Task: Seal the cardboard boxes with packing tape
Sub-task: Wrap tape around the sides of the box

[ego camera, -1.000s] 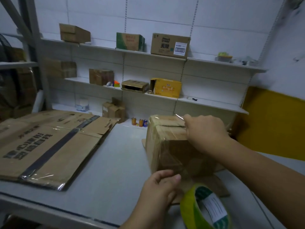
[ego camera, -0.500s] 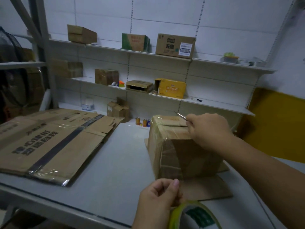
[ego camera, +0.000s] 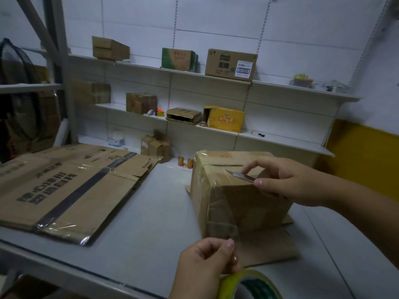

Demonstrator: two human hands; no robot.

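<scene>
The box (ego camera: 248,197), probably light and stiff, is sitting on the table (ego camera: 151,212) while the left hand (ego camera: 207,266) is pinching the thin, clingy tape (ego camera: 219,212) taut just above its roll (ego camera: 241,282) and the right hand (ego camera: 289,180) is pinching a blade (ego camera: 243,176) over the top edge.

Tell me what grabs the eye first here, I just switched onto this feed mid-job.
The cardboard box stands mid-table, with clear tape stretched from its top down its front to the left hand, which pinches the strip just above the yellow-green tape roll at the bottom edge. The right hand holds a small blade over the box's top. Flattened cardboard sheets lie on the left of the table.
</scene>
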